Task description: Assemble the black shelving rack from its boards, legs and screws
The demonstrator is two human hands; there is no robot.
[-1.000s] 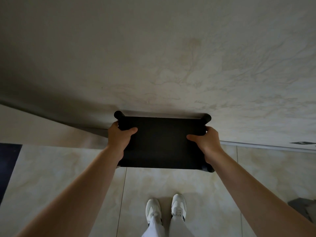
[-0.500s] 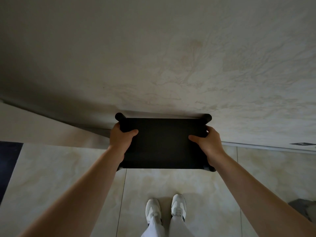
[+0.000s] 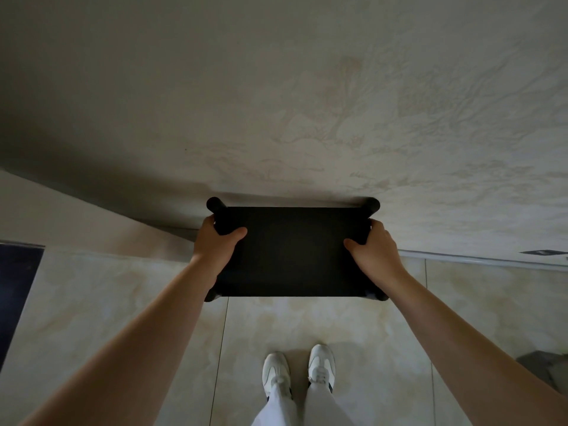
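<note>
No brand, label or writing is showing clearly enough to read anywhere here. Starting at nine o'clock, the left arm is reaching in long and straight from the lower left corner, and the left hand [image 3: 216,245] is gripping the left edge of the black rack [image 3: 292,250], thumb lying over the top board, fingers wrapping round the side by the far left leg [image 3: 215,205]. The rack is sitting dead centre, its flat top board facing the camera, its far edge meeting the pale marbled wall [image 3: 307,103] up at twelve o'clock, with rounded leg ends poking out at all four corners. Over at three o'clock the right hand [image 3: 373,252] is mirroring the left, thumb pressing onto the board, fingers curling round the right edge just below the far right leg [image 3: 371,205], forearm stretching back to the lower right corner. Down at six o'clock two white shoes [image 3: 298,368] are standing side by side on the cream tiled floor [image 3: 107,302].
</note>
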